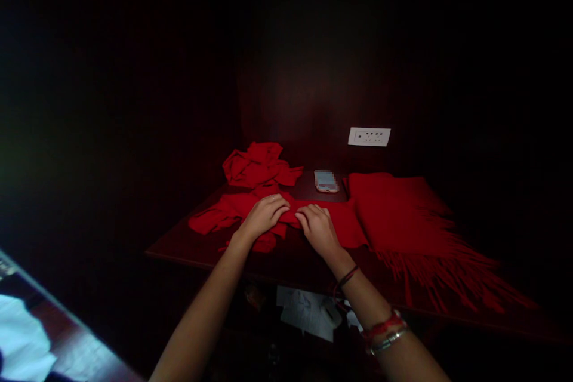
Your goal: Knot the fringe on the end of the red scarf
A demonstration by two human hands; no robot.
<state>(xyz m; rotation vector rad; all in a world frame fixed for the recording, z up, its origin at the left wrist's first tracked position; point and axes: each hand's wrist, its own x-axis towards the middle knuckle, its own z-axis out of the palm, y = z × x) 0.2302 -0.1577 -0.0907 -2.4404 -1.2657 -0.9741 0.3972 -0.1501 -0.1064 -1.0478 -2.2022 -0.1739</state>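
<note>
Working close, I have both hands over the rumpled red cloth (244,206) at the middle of the dark table (172,243). The left hand (267,213) curls its fingers down onto the cloth; the right hand (317,227) faces it, thumb and fingers bent in, a narrow gap between the two. The cloth's folds and the dim light hide the fingertips, so I cannot tell whether either one truly pinches fabric.

To handle this well, I judge it best to take small, even pinches and spread the cloth outward without hard tugging, since soft fabric like this seems likely to bunch under the fingers.

To the right lies a fringed red shawl (398,209), its tassels reaching toward the near edge; I cannot tell whether it joins the strip by the right hand. A crumpled red bundle (257,167) sits behind the left hand. Just beyond the hands, a phone (326,181) rests on a dark flat panel, and a socket plate (369,136) is on the wall. The bundle and the phone limit room at the back. The right wrist's bangle (388,343) could snag the tassels. Papers (308,313) show below the table edge.
</note>
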